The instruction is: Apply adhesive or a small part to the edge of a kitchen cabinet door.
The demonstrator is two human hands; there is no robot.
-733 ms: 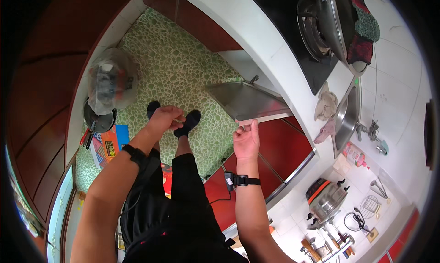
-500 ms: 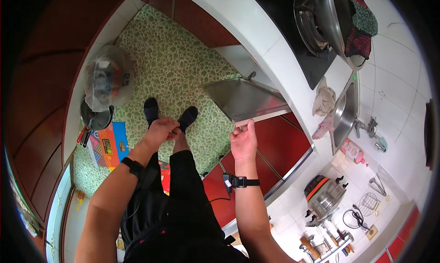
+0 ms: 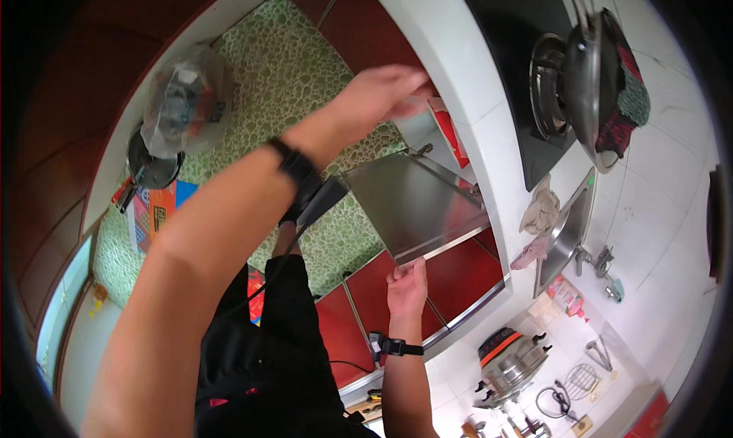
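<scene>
My left hand is raised at the upper middle beside the open under-counter cabinet, its fingers slightly bent, apart and blurred, with nothing visible in them. A red-and-white item shows inside the cabinet just below that hand. My right hand is lower right, palm up, fingers curled on the near edge of the open cabinet door, whose facing side is grey metal. A black strapped device is on each of my wrists.
A black hob with a wok, a steel sink and cloths line the right counter. A steel pot stands at lower right. A bagged item, pans and colourful boxes are at floor left.
My left hand has swung up and rightward from before my body to the cabinet. The view has shifted, and more of the door's metal face and cabinet interior shows. My right hand stays on the door.
</scene>
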